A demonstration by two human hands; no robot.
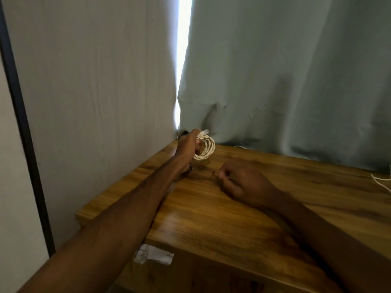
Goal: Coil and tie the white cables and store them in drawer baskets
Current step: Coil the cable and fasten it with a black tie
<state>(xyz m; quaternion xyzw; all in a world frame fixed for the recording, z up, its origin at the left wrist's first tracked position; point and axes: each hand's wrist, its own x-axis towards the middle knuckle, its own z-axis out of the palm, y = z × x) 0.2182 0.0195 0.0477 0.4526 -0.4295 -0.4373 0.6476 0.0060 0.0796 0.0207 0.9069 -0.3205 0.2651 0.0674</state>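
The left hand is closed around a coiled white cable, fingers through or over one side of the loops so the turns cannot spring apart. It holds the coil up off the wood, above the far left corner of the desk, with a clear plug end sticking out at the top of the fist; keeping that end pinned probably stops the last turn from unwinding. The coil looks wound but not yet tied.

The right hand rests low on the desk near the middle, just right of the coil and apart from it, fingers curled and pinched together. It may be picking up a small tie from the surface, though the view is too soft to tell, so I cannot say whether it grips anything.

A loose white cable trails at the desk's right edge, still uncoiled. Curtains hang behind the far edge. No drawer basket shows.
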